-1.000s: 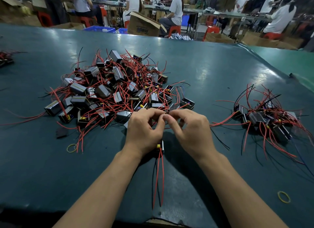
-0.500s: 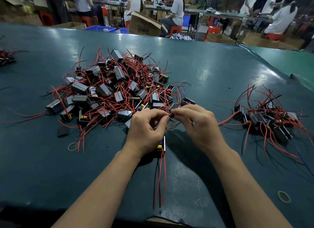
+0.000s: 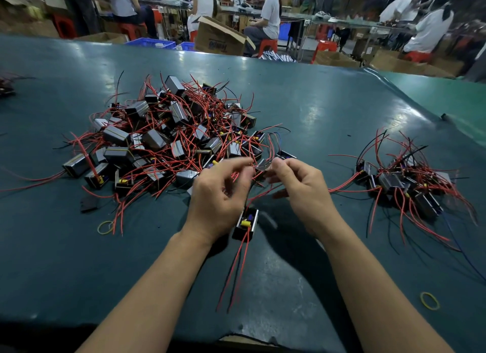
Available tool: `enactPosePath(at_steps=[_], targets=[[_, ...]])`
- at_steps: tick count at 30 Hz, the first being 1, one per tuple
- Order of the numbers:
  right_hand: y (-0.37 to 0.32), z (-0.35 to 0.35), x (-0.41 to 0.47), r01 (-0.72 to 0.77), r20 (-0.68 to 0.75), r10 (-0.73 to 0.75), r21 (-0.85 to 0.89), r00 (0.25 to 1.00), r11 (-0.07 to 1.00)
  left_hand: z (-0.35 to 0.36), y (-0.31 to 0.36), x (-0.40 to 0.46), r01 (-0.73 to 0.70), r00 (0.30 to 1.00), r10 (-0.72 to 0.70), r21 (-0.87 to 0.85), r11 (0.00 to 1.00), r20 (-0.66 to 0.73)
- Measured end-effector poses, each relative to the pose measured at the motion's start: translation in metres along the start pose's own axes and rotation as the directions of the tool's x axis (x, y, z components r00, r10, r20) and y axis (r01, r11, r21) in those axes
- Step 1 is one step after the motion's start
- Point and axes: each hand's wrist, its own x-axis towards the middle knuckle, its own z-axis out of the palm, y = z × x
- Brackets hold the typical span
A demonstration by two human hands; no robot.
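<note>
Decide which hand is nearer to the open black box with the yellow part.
Left. The left hand is right beside the black box, up-left of it; the right hand is farther off, up-right, pinching a silvery piece.

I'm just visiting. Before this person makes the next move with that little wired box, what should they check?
1. Is the grey piece pinched in the right hand? Ok.
2. Is the left hand gripping that piece too? Cannot tell; it is blurred.
3. Is the box below the left hand firmly held? Cannot tell.
4. Are the box's red wires clear of the big pile? Ok.
5. Is the small pile apart from the big pile? Ok.
</note>
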Motion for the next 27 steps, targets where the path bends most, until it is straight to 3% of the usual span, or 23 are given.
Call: enactPosePath(at_steps=[2,4,7,9,11,16,20,23,27], targets=[[0.000,-0.005,0.000,-0.060,-0.021,0.060,0.023,0.998,0.998,-0.005,-0.004,0.003,0.132,0.989,-0.134,-0.045,0.990,-0.054],[0.000,-0.011,0.001,-0.196,-0.060,0.194,-0.020,0.979,0.980,-0.009,-0.007,0.003,0.224,0.974,-0.225,-0.018,0.974,-0.024],[-0.001,-0.017,0.000,-0.392,0.012,0.392,-0.038,0.920,0.919,-0.009,-0.001,-0.001,0.171,0.981,-0.179,0.109,0.979,0.073],[-0.002,-0.014,-0.002,-0.433,0.117,0.430,0.005,0.895,0.901,-0.008,0.002,-0.001,0.100,0.990,-0.116,0.181,0.978,0.082],[-0.001,-0.009,-0.004,-0.452,0.166,0.441,0.031,0.882,0.892,-0.007,0.000,0.001,0.075,0.994,-0.090,0.238,0.968,0.056],[-0.003,-0.006,-0.004,-0.367,0.160,0.342,0.169,0.926,0.915,-0.009,-0.004,0.002,0.192,0.975,-0.218,0.313,0.930,0.049],[-0.004,-0.007,-0.003,-0.365,0.216,0.312,0.283,0.925,0.887,-0.016,-0.005,0.003,0.193,0.977,-0.210,0.269,0.944,0.038],[-0.002,-0.007,-0.003,-0.363,0.247,0.300,0.265,0.921,0.894,-0.021,-0.010,0.004,0.240,0.968,-0.252,0.313,0.919,-0.003],[-0.003,-0.009,-0.002,-0.303,0.201,0.254,0.271,0.946,0.914,-0.018,-0.015,0.001,0.267,0.949,-0.312,0.403,0.876,0.049]])
